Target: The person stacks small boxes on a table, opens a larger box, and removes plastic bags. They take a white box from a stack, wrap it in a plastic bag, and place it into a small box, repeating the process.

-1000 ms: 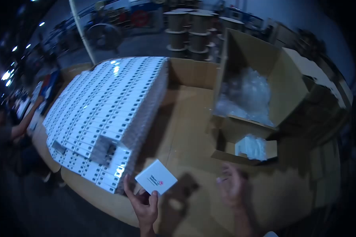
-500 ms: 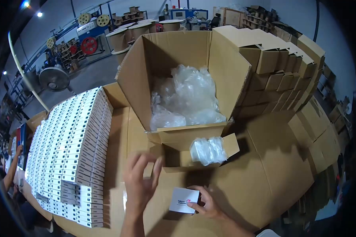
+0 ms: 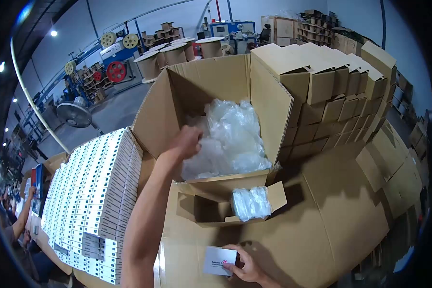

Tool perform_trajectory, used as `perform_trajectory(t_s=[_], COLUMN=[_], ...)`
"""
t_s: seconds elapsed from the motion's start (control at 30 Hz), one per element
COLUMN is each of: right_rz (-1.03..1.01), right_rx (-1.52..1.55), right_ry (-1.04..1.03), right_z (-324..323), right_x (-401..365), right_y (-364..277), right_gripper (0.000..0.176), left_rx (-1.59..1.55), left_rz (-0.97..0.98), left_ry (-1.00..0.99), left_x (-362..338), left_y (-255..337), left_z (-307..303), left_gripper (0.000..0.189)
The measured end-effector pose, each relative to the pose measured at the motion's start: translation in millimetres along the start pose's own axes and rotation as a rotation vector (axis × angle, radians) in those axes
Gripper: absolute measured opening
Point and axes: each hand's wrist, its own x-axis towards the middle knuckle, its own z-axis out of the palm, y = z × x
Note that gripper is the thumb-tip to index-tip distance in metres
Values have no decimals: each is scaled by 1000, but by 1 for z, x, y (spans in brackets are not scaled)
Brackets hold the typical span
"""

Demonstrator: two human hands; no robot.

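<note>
My right hand [image 3: 247, 266] grips a small flat white box [image 3: 218, 260] by its right edge, thumb on the printed top, low over the cardboard-covered table. My left hand [image 3: 185, 142] is inside a large open carton [image 3: 273, 103], at the left side of a heap of clear plastic bags [image 3: 233, 127]. Its fingers look curled, and whatever they may hold is hidden. Between the hands stands a small open carton [image 3: 201, 218]; plastic-wrapped packs [image 3: 252, 204] fill its right part, while its left part shows bare cardboard.
Tall stacks of white boxes [image 3: 89, 192] line the left side. Folded brown cartons [image 3: 321, 91] are piled at the right. A fan [image 3: 74, 115], cable spools [image 3: 175, 53] and machines are behind. Another person's arm [image 3: 23, 218] shows at far left.
My left hand has moved forward from above the table into the large carton. The white box stays in my right hand. The view has tilted up somewhat.
</note>
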Motion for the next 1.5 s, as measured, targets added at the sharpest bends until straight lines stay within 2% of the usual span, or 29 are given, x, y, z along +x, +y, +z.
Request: perform_trajectory(t_s=[0.03, 0.13, 0.23, 0.37, 0.4, 0.5, 0.53, 0.67, 0.73, 0.83, 0.93, 1.03, 1.07, 1.13, 1.23, 1.3, 1.37, 1.43, 1.5], right_rz=[31, -177, -111, -100, -102, -88, -81, -50, -66, 45, 9, 3, -150, -457, -169, -185, -212, -274, -393], right_rx=[30, -149, -111, -115, -133, -108, -89, -52, -64, -43, -79, -148, -262, -490, -241, -140, 7, 19, 49], right_ry=[-7, 39, 9, 16, 15, -8, -18, -28, -31, -16, -13, 97, 79, 45, 67, 73, 48, 59, 87], right_z=[1, 0, 0, 1, 1, 1, 0, -1, 1, 3, 3, 9, 7, -4, -6, -6, -13, -17, -21], right_x=[-1, 3, 1, -1, -2, -4, -5, -6, -8, -11, -9, -11, -11, -7, -12, -16, -18, -22, -20], right_y=[-5, 7, 0, -1, -4, 1, 4, 6, -2, -14, -11, -31, -25, -4, 4, -19, -14, -28, -22], right_gripper=[51, 50, 51, 51, 51, 52, 52, 54, 55, 52, 57, 44, 38, 27, 16, 22, 34, 48, 62], left_rx=[9, -58, 26, 130, 98, 203, 206, 163, 106, 152, 288, 155, 153, -110, -506, -672, -800, -896, -1031], left_rz=[-13, -42, -92, -16, 28, -117, -96, -126, -133, -175, -163, -64, -23, -29, -11, -55, 5, -176, -272], left_ry=[79, 282, 311, 135, 188, 250, 252, 239, 189, 272, 474, 654, 706, 698, 709, 752, 843, 729, 711], left_x=[3, 5, 8, 9, 10, 18, 18, 20, 9, 9, 18, 18, 11, -12, -58, -107, -148, -203, -244], left_y=[-3, 6, 17, 19, 16, 11, 10, 2, 22, 31, 29, 36, 39, 57, 71, 91, 96, 129, 147], left_z=[-3, -15, -29, -54, -54, -57, -61, -68, -83, -90, -91, -108, -113, -129, -121, -107, -64, -40, 3], left_gripper=[27, 28, 32, 40, 34, 24, 17, 17, 18, 24, 27, 24, 23, 23, 19, 15, 15, 12, 12])
